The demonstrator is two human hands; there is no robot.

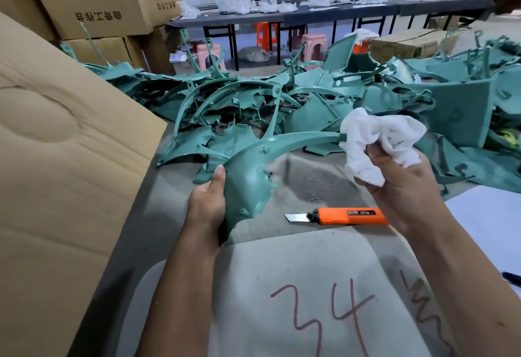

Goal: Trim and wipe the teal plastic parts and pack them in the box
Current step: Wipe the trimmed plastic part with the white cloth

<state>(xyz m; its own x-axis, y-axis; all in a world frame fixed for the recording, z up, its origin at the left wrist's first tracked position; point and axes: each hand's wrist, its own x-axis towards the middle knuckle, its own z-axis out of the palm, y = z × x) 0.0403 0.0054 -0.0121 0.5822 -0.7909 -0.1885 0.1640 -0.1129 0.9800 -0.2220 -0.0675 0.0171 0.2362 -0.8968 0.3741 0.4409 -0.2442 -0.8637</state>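
Teal plastic part (248, 179), a wide shell tapering to a long curved arm, has its tip hidden in the white rag (377, 142). The left hand (208, 204) grips its base; the right hand (400, 184) clutches the rag. One orange knife (338, 216) lies on the table (310, 187); the pile (310, 97) behind is too tangled to count.

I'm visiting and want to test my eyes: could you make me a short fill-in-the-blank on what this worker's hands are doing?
1. The left hand holds a curved ____ plastic part.
2. The right hand holds a white ____.
3. The knife on the table has an ____ handle.

Missing words: teal; cloth; orange.
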